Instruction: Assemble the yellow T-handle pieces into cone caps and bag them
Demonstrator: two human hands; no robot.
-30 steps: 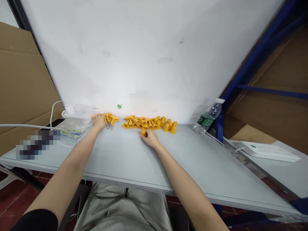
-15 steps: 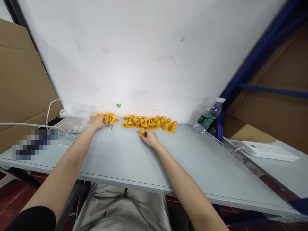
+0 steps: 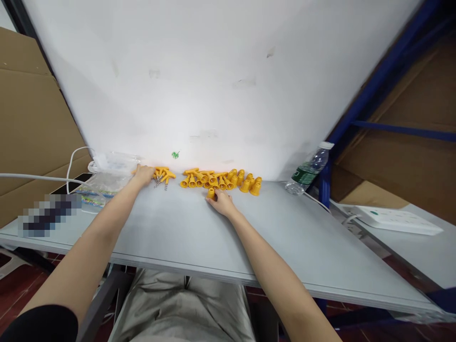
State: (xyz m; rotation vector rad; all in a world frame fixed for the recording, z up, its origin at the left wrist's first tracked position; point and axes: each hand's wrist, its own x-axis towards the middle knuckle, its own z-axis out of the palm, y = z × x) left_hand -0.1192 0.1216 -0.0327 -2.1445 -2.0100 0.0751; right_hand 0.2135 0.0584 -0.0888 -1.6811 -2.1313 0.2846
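My left hand reaches to the far left of the grey table and rests on a small heap of yellow T-shaped parts with metal screws; its fingers curl over them. My right hand lies near the table's middle, fingers closed around one yellow cone-shaped piece standing on the table. Just behind it is a row of several yellow cone pieces against the white board.
A clear plastic bag and white cables lie left of my left hand. A water bottle lies at the back right. A white power strip sits on the neighbouring table. Cardboard stands on both sides.
My left hand has slid slightly left and back over the T-shaped parts. My right hand stays on the same yellow cone piece.
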